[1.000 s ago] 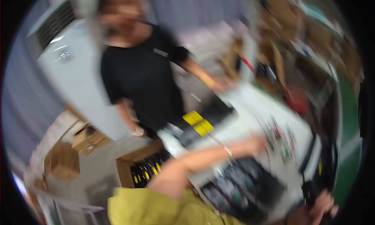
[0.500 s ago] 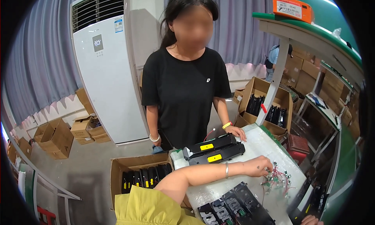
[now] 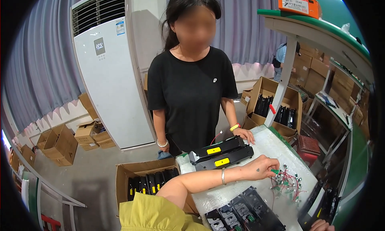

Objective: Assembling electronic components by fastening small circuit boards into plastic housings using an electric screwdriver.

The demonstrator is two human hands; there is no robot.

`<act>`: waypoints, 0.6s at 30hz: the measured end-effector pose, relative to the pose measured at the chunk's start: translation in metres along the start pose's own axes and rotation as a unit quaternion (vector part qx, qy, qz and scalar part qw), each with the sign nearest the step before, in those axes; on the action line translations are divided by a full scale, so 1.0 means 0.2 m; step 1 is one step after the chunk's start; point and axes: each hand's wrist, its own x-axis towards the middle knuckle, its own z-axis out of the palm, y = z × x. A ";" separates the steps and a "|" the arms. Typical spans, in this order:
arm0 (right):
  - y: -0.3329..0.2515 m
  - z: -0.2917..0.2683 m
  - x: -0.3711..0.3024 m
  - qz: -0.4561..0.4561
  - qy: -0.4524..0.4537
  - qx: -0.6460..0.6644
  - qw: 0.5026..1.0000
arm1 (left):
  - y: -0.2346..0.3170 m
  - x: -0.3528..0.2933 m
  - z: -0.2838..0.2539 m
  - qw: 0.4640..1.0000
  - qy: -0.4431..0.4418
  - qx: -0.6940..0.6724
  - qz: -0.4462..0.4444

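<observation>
My left hand [image 3: 261, 167] reaches across the white work surface from the left. Its fingertips pinch a small green circuit board [image 3: 275, 172] at the edge of a loose pile of green boards with red wires [image 3: 289, 182]. My right hand [image 3: 321, 225] shows only in part at the lower right. Its curled fingers grip the near end of a long black housing [image 3: 312, 209] with a pale strip and a yellow label. Below my left forearm lies a black tray-like assembly [image 3: 252, 207] with several grey mechanisms and small green boards in it.
Two long black units with yellow labels [image 3: 221, 162] lie at the far edge. Behind them stands a person in black [image 3: 192, 90], one hand on the table corner. An open carton [image 3: 122, 179] of similar units stands left, another carton [image 3: 298, 106] far right. A shelf post [image 3: 282, 82] rises at right.
My left hand has drawn slightly back from the wire pile, and a green board now shows at its fingertips. My right hand stays at the black housing. The view has shifted slightly.
</observation>
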 end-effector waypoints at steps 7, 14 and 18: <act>0.03 0.02 -0.01 -0.005 -0.008 0.000 1.000 | -0.04 -0.04 0.05 0.997 -0.005 -0.056 0.049; 0.05 0.01 -0.01 -0.006 -0.026 0.018 0.999 | -0.03 -0.09 0.06 0.995 -0.046 -0.091 -0.018; 0.03 -0.01 -0.02 0.004 -0.036 0.028 0.999 | -0.02 -0.13 0.09 0.991 -0.048 -0.116 -0.042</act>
